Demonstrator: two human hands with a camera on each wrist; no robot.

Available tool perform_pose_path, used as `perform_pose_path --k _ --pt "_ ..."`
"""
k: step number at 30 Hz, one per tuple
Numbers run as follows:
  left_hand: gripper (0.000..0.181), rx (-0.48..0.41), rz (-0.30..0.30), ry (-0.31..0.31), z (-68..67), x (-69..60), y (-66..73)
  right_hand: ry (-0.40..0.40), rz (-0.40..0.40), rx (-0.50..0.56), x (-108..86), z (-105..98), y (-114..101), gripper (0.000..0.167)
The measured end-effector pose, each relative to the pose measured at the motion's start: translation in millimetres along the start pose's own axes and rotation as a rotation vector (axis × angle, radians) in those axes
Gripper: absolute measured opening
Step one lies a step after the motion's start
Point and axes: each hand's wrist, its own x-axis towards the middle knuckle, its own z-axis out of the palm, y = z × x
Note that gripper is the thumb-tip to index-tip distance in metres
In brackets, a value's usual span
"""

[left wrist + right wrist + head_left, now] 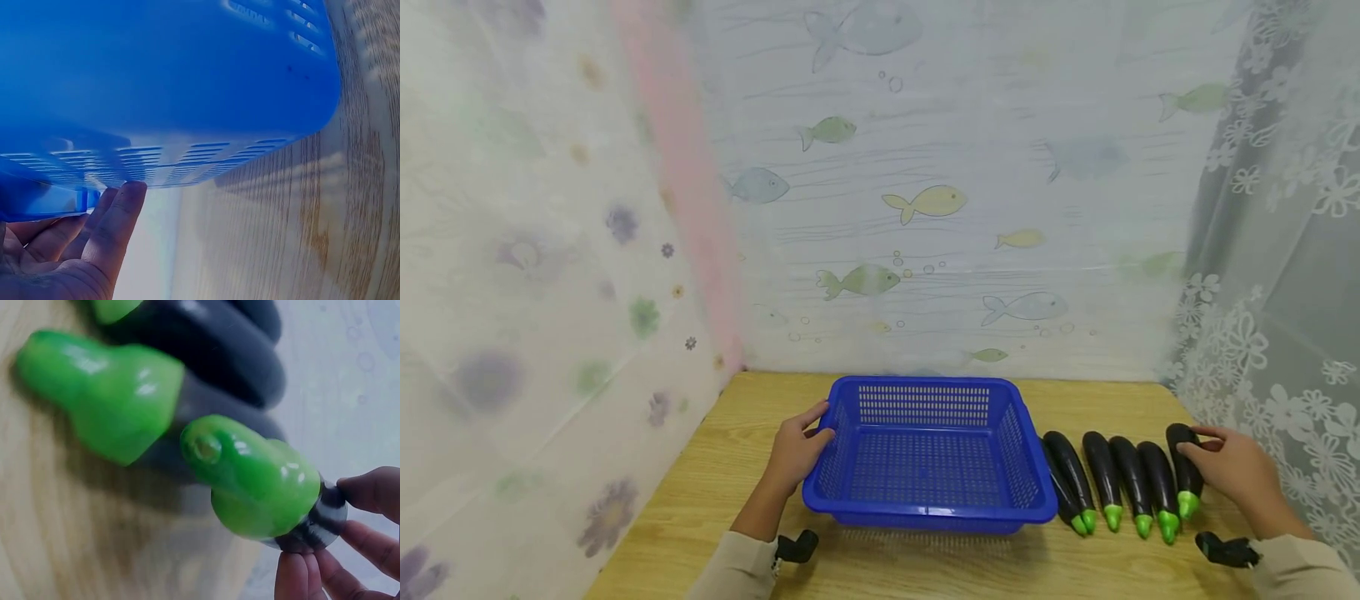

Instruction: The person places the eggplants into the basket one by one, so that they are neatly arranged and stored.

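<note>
A blue plastic basket (925,511) with slotted walls is on the table, nothing inside it. My left hand (795,452) grips its left rim; in the left wrist view the fingers (115,240) reach under the rim against the outer wall. At the right, my right hand (1242,468) pinches the rightmost eggplant (1184,467), dark with a green stem end. In the right wrist view, thumb and fingertips hold this eggplant (269,487) around its dark body, stem end towards the camera. Several more eggplants (1133,479) lie side by side between it and the basket.
The light wooden table (685,533) carries everything. Behind it hangs a curtain (940,317) printed with fish. A flowered sheet (550,333) hangs at the left and a lace-patterned one (1285,333) at the right. A dark strap-like device (1225,550) sits at the right wrist.
</note>
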Motion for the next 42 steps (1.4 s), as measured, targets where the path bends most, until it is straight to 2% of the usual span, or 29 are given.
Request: perform_pose_path --k 11,18,24,42 --pt "0.056 0.046 0.007 0.027 -0.3 -3.9 0.0 0.042 -0.105 0.073 -4.9 -12 -32 0.073" --pt "0.056 0.040 0.000 0.028 -0.7 -5.3 2.8 0.061 -0.138 0.189 -8.8 -10 -57 0.073" --pt "0.056 0.046 -0.004 0.021 -0.2 -2.6 4.2 0.039 -0.159 0.262 -7.3 -6 -75 0.072" --pt "0.057 0.039 -0.003 -0.034 -0.2 -1.6 10.1 -0.019 -0.224 0.360 -9.1 6 -141 0.071"
